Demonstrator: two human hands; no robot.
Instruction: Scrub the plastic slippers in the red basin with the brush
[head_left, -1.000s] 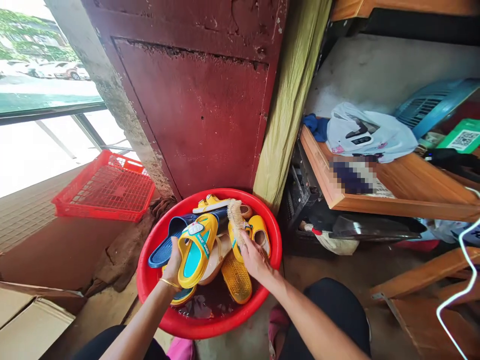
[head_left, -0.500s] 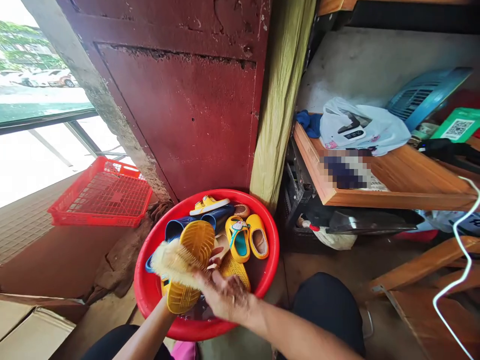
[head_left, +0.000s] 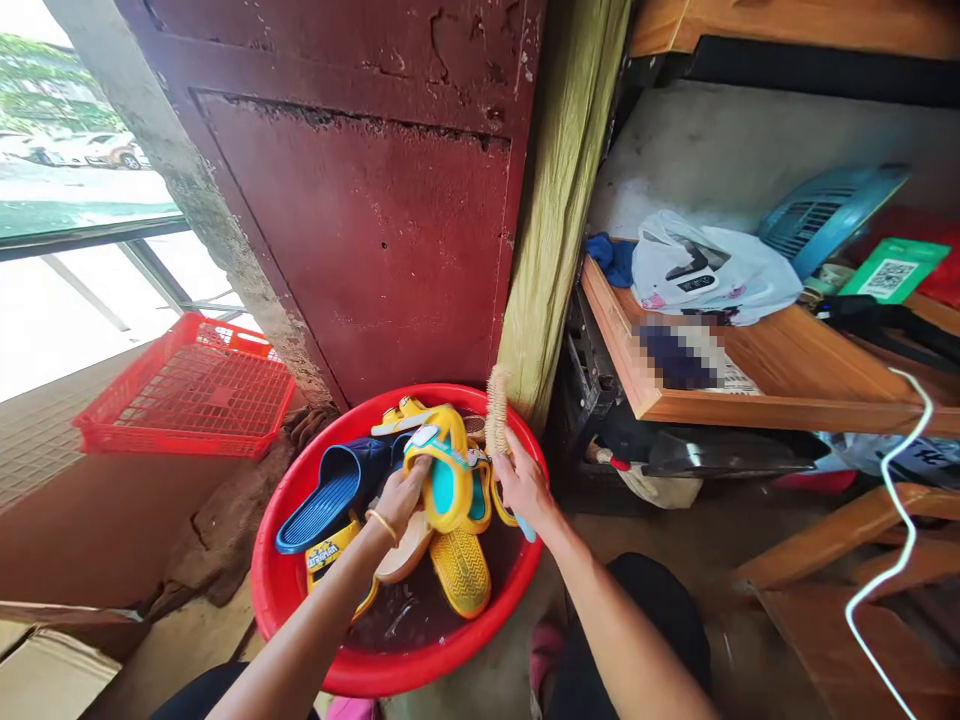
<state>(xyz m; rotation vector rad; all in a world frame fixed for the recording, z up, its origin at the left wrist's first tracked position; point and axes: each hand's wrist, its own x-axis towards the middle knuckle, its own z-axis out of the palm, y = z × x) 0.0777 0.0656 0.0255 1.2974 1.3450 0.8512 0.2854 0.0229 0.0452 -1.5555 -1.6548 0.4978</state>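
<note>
The left hand (head_left: 401,497) is closed around a yellow-and-teal slipper (head_left: 442,478), holding it up on edge above the other footwear. The slipper's long axis runs nearly upright in view, its upper end tipped away from the person toward a maroon metal door (head_left: 352,250). The right hand (head_left: 525,485) grips a scrubbing brush (head_left: 496,410), whose long bristled head stands almost vertical, pointing up, just right of the slipper. The 2 hands are close together over a red plastic basin (head_left: 259,590) holding shallow, dark water (head_left: 409,625). In the basin lie a navy slide (head_left: 322,500), a tan sandal (head_left: 401,555) and a yellow slipper (head_left: 460,572), sole up. A red plastic crate (head_left: 184,395) sits left of the basin.
</note>
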